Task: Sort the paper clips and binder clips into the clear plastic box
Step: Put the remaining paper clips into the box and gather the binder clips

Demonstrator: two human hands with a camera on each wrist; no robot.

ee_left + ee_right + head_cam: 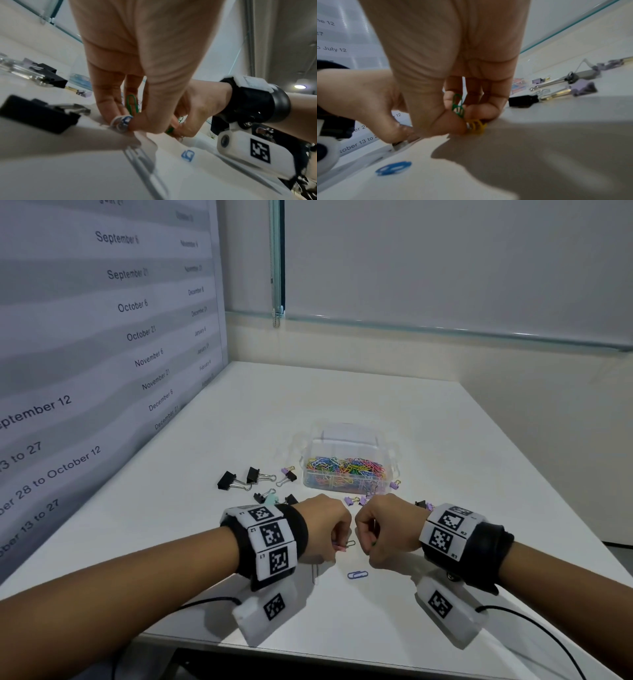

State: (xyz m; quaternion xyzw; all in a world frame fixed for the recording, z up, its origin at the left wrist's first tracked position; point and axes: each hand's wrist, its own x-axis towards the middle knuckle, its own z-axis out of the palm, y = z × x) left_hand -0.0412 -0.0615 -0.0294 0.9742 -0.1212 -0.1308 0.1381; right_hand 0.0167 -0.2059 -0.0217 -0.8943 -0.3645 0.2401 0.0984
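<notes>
On white table, clear box w/ multicolour paper clips, blk binder clips beside

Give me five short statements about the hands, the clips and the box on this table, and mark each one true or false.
1. The clear plastic box holds coloured paper clips. True.
2. The left hand lies flat and holds nothing. False: its fingers pinch paper clips.
3. A blue paper clip lies loose on the table. True.
4. The black binder clips are in the box. False: they lie on the table, to its left.
5. The right hand pinches a green paper clip. True.
</notes>
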